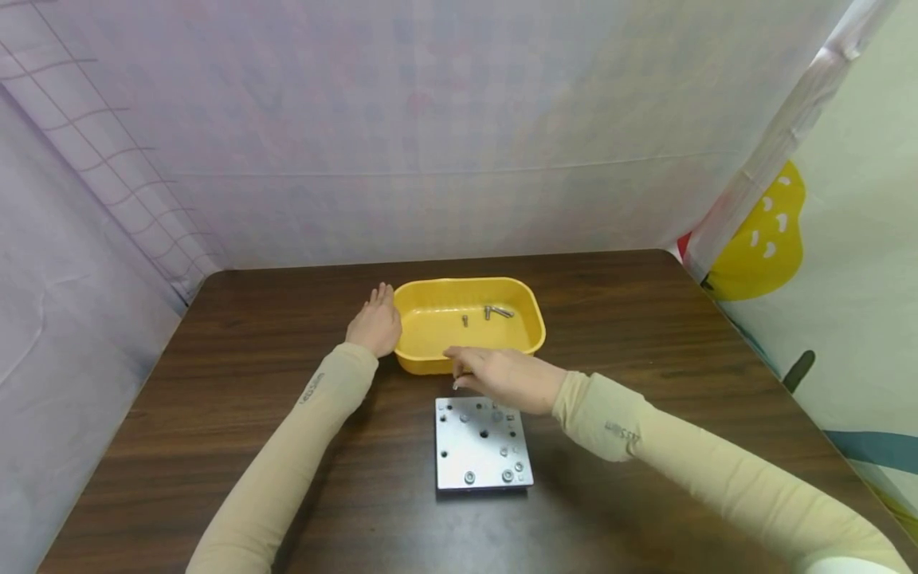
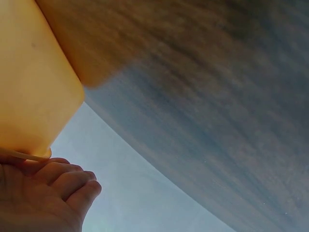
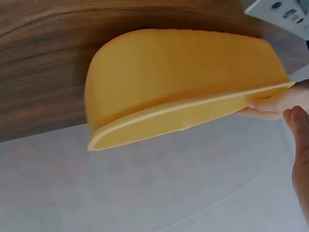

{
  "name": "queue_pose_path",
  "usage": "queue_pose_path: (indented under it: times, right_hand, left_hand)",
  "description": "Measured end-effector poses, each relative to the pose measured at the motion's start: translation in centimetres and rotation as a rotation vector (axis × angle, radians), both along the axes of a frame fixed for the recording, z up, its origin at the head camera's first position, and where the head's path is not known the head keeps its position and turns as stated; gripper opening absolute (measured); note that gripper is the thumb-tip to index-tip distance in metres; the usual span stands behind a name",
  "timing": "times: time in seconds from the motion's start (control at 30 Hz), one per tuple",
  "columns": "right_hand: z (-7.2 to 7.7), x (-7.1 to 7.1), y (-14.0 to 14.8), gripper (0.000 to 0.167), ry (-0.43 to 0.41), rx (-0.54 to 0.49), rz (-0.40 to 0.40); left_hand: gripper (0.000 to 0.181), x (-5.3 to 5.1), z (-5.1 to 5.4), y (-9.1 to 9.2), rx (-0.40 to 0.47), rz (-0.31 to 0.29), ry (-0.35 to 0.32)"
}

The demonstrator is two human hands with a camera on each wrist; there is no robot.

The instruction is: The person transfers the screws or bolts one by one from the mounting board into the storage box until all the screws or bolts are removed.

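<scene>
My left hand [image 1: 375,323] lies at the left end of a yellow plastic basin [image 1: 430,366], fingers straight and touching its rim. In the left wrist view, the palm and loosely bent fingers [image 2: 72,186] appear against that rim. My right hand [image 1: 505,376] hovers by the basin's front rim, thumb and forefinger apart, with nothing visible between them. Inside the basin lie a small screw [image 1: 464,320] and a few longer metal pieces [image 1: 502,312]. A square silver metal plate [image 1: 469,438] with holes and several socket-head screws lies in front of the basin, below my right hand.
Everything stands on a dark wood-grain table [image 1: 287,303]. Pale patterned cloth [image 1: 430,159] hangs behind it, and another cloth with a yellow print [image 1: 760,239] hangs on the right. The metal plate's corner [image 3: 285,14] shows in the right wrist view.
</scene>
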State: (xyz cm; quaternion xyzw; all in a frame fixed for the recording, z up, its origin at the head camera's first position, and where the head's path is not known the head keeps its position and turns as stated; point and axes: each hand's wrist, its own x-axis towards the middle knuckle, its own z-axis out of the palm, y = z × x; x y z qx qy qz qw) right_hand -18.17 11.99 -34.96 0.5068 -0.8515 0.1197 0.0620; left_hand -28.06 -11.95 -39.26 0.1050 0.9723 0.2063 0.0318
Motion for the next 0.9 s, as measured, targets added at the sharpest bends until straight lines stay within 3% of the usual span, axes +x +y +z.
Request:
queue_pose_path:
  times: [0.37,0.57,0.9]
  right_hand:
    - [0.9,-2.0,1.1,0.016,-0.055,-0.024,-0.137]
    - [1.6,-3.4,1.8,0.017,-0.029,-0.032,-0.204]
    - [2.2,-6.2,2.8,0.020,-0.065,0.014,-0.316]
  left_hand:
    - [0.056,-0.2,-0.1,0.0,-0.004,-0.005,-0.003]
    - [0.056,-0.2,-0.1,0.0,-0.001,-0.004,-0.011]
    - [0.056,-0.4,-0.3,0.0,0.009,-0.002,-0.014]
